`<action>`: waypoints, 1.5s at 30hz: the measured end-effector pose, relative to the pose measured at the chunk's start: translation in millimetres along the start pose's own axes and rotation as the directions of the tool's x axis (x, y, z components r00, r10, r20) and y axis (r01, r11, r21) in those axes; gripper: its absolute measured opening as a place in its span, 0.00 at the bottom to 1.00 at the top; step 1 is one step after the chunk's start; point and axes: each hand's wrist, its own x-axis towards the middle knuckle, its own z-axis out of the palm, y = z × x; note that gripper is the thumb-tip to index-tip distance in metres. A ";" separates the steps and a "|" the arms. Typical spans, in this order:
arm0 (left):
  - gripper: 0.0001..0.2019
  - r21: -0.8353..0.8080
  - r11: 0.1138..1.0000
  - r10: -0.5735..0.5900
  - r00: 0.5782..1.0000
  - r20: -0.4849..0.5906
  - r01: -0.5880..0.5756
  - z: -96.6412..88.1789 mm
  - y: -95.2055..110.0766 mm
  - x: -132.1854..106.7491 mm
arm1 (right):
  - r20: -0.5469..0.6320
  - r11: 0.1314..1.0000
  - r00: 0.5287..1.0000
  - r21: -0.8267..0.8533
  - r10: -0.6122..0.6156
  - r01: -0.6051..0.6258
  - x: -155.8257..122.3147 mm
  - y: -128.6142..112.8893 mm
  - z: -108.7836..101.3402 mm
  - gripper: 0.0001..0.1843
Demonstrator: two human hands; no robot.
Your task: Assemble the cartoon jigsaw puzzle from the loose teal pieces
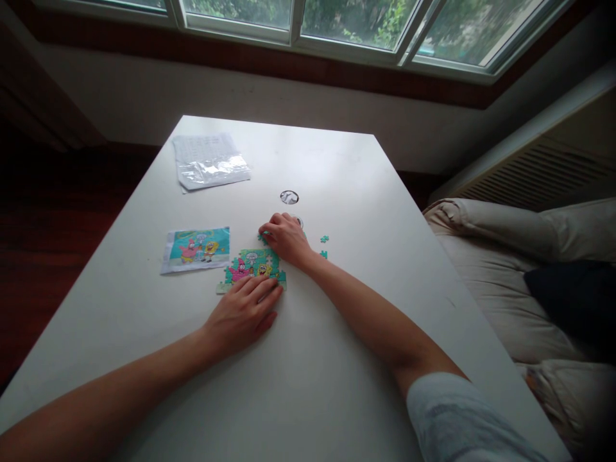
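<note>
A partly joined jigsaw puzzle (251, 258) with cartoon figures lies on the white table, its outline uneven along the top and left. My left hand (245, 308) rests on its lower edge, fingers stretched out flat and covering part of the bottom row. Just above the puzzle's upper right, my right hand (285, 239) is closed, its fingertips on a small green puzzle piece (261, 238). The palm hides whatever lies beneath it. To the right of this hand are loose green pieces, one puzzle piece (325, 239) farther out and another (324, 255) beside the wrist.
Left of the puzzle lies a picture card (199, 249) showing the same figures. A clear plastic bag with paper (209, 160) is at the table's far left. Two round items, one a shiny disc (289, 197), sit beyond my right hand. A beige sofa (481, 250) stands right of the table (337, 385).
</note>
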 end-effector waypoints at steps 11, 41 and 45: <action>0.20 -0.050 0.999 -0.018 1.000 0.000 0.018 -0.3 -2.6 1.4 | 0.021 0.996 0.998 0.059 -0.067 0.065 -17.8 13.5 -16.2 0.09; 0.21 -0.013 1.000 -0.004 1.000 0.014 0.004 3.0 2.3 1.1 | 0.118 0.987 0.990 -0.133 -0.072 0.088 -15.5 -1.9 -24.0 0.06; 0.21 -0.027 1.000 0.000 1.000 0.010 0.000 2.4 3.7 2.1 | 0.166 0.990 0.985 -0.116 -0.055 0.075 -13.4 -0.6 -26.8 0.05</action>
